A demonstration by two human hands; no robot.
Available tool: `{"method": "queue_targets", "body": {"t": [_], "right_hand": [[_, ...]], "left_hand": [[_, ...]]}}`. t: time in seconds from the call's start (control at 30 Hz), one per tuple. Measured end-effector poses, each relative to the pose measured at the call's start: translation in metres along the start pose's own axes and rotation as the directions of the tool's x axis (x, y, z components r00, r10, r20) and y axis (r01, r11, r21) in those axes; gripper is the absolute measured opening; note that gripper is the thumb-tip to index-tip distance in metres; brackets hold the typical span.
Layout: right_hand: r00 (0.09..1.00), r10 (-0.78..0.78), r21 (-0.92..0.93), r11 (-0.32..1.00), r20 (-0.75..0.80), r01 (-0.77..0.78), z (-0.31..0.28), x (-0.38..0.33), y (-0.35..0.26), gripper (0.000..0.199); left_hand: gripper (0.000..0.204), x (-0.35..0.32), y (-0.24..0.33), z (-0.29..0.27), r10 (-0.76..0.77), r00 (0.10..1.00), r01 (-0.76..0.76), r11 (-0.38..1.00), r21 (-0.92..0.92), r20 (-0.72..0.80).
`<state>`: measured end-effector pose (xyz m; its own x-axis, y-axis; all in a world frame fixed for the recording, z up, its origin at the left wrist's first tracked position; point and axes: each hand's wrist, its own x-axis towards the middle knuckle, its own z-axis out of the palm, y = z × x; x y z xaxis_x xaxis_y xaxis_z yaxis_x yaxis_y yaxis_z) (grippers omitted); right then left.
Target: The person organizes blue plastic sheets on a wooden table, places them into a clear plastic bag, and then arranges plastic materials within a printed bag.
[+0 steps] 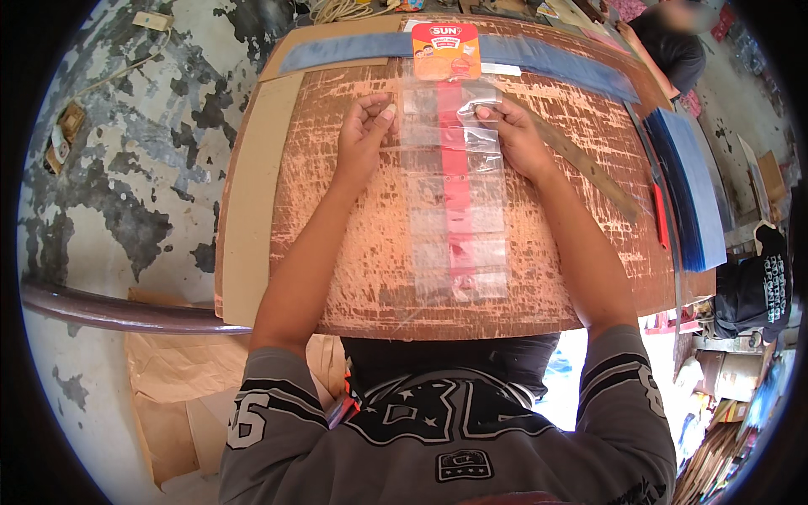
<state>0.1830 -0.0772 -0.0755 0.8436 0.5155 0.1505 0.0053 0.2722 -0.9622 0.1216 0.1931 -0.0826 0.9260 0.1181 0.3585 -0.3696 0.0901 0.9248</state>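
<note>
A long clear plastic pocket sheet with a red band down its middle lies along the table in front of me. A red and orange header card tops its far end. My left hand has thumb and fingers pinched together at the sheet's left edge, near the top. On the opposite edge, my right hand pinches the plastic between thumb and forefinger, and the film there is creased and shiny. Crosswise seams divide the sheet into several pockets.
The scratched brown table carries a cardboard strip on the left and blue plastic sheeting at the back. To the right are a metal ruler, a red-handled tool and stacked blue sheets. Another person sits at far right.
</note>
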Motion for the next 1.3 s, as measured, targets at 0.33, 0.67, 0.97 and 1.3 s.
{"method": "queue_targets", "body": {"t": [0.33, 0.67, 0.97, 1.3], "right_hand": [[0.998, 0.058, -0.026, 0.998, 0.036, -0.057, 0.002, -0.004, -0.001, 0.024], [0.996, 0.079, -0.038, 0.996, 0.042, -0.078, -0.001, -0.003, -0.003, 0.024], [0.996, 0.064, -0.050, 0.997, 0.058, -0.061, 0.000, -0.007, -0.007, 0.023], [0.987, 0.088, -0.328, 0.944, 0.134, -0.040, 0.007, -0.009, -0.014, 0.021]], "left_hand": [[0.022, -0.005, 0.008, 0.002, -0.210, 0.974, 0.210, 0.978, 0.009, 0.086], [0.023, 0.003, -0.003, -0.010, -0.162, 0.975, 0.193, 0.955, -0.223, 0.153], [0.020, 0.001, 0.001, -0.004, -0.176, 0.974, 0.195, 0.971, -0.137, 0.140], [0.034, 0.006, -0.017, -0.005, -0.172, 0.979, 0.183, 0.977, -0.106, 0.106]]}}
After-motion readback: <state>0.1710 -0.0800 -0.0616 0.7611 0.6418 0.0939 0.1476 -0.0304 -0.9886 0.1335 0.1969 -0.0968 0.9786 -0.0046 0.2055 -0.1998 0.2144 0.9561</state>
